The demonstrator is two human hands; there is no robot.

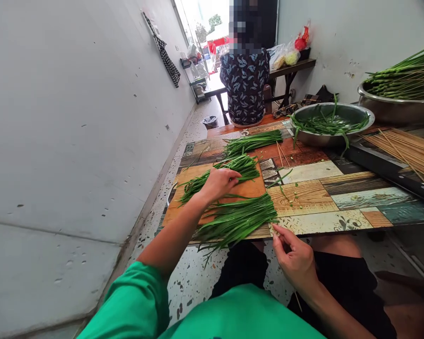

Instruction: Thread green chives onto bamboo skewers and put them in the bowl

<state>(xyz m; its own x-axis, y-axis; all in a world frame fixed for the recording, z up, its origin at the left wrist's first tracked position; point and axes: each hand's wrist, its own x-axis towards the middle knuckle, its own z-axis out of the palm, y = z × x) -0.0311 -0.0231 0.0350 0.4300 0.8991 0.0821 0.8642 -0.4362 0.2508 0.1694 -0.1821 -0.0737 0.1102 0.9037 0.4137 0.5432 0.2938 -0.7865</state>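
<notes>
My left hand (220,182) is over the wooden cutting board (169,214), at the near edge of a pile of green garlic chives (238,165). Its fingers are curled together, and what they pinch, if anything, is hidden. Nearer to me, a second pile of chives (242,216) lies across the board's edge and the table. My right hand (295,254) pinches a thin bamboo skewer (297,301), whose tail shows below the palm. The fingertips are close to the cut ends of the near pile. Farther back lies a third bundle of chives (254,141).
Loose skewers (403,153) and a black-handled knife (392,174) lie at the right. Behind them stand a metal bowl of chive scraps (334,136) and a larger basin (392,106) of skewered greens. A person (245,84) sits beyond the table; a wall (74,117) runs left.
</notes>
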